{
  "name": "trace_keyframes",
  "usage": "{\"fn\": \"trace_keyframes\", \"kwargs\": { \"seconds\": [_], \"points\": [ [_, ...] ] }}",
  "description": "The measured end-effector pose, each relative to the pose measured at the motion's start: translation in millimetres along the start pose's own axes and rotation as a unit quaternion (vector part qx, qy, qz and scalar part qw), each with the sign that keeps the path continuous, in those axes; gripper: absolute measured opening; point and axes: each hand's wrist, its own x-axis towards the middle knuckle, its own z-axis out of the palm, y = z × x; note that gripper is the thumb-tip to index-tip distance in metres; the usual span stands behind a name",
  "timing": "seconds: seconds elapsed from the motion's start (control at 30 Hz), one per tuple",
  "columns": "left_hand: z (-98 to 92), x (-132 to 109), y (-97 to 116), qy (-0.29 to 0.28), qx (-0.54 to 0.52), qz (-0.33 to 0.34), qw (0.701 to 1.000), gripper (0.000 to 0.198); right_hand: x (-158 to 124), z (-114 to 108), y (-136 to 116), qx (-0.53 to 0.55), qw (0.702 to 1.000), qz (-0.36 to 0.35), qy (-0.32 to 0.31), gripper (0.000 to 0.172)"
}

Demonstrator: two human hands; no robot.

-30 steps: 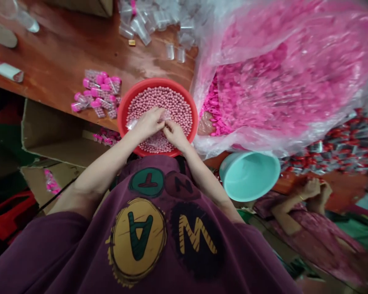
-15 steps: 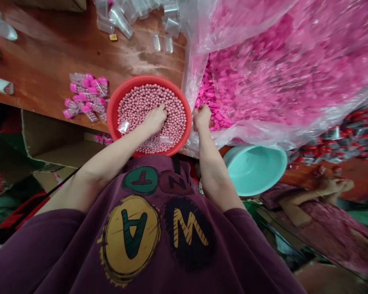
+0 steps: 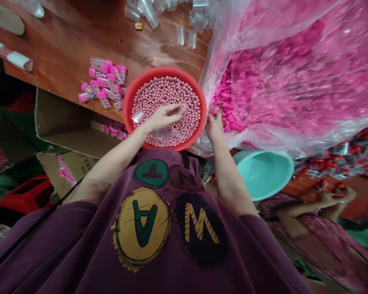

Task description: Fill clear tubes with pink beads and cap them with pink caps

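Note:
My left hand [image 3: 162,118] hovers over a red plastic basin [image 3: 125,102] filled with small pink beads [image 3: 174,92], its fingertips gathered over them. I cannot tell whether those fingers hold anything. A small transparent plastic vial or bag [image 3: 137,116] lies on the beads near my wrist. My right hand [image 3: 214,126] is beyond the basin's right rim, pinching a pink plastic piece [image 3: 215,110] at the edge of a heap of pink caps [image 3: 225,100]. The heap sits in a large transparent plastic sack [image 3: 294,73].
Filled vials with pink caps [image 3: 106,83] and loose transparent vials [image 3: 147,10] lie on a wooden table [image 3: 64,41]. A teal basin [image 3: 263,175] sits below the sack. A cardboard box [image 3: 64,130] stands at the left. A co-worker's hands [image 3: 331,200] work at the right beside red-and-silver packets [image 3: 334,161].
My right hand has moved up and right onto the pink caps, now pinching one. My left hand has lifted off the beads and moved right. The whole view has shifted slightly.

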Motion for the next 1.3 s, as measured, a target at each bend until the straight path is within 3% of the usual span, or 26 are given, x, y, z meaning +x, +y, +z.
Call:
{"fn": "trace_keyframes", "kwargs": {
  "seconds": [0.13,0.23,0.33,0.47,0.57,0.73,0.93,1.3],
  "points": [
    [5.7,-16.4,23.5,0.014,-0.104,-0.070,0.992,0.040,6.1,-12.6,6.3,0.026,0.999,0.018,-0.015,0.052],
    [11.0,-25.3,36.6,0.024,-0.152,-0.120,0.981,0.043,9.8,-25.6,9.4,0.060,0.996,0.004,0.072,0.034],
    [14.6,-29.2,42.5,0.016,-0.202,-0.132,0.970,0.043,6.3,-42.4,-2.9,0.163,0.972,-0.038,0.165,0.040],
    [20.1,-26.8,42.0,0.016,-0.257,-0.136,0.957,0.043,-13.0,-70.7,-57.1,0.294,0.936,-0.140,0.134,0.054],
    [24.5,-23.9,39.3,0.012,-0.270,-0.128,0.954,0.041,-29.0,-88.6,-106.8,0.307,0.923,-0.209,0.099,0.056],
    [28.0,-25.7,37.0,0.024,-0.309,-0.110,0.944,0.028,-39.2,-96.1,-148.8,0.338,0.908,-0.231,0.088,0.058],
    [32.9,-30.3,37.1,0.047,-0.330,-0.089,0.939,0.017,-47.1,-96.1,-159.7,0.285,0.915,-0.260,0.118,0.042],
    [31.8,-34.1,36.4,0.040,-0.324,-0.083,0.942,0.020,-57.8,-94.0,-154.5,0.287,0.924,-0.230,0.104,0.049]
  ]
}}
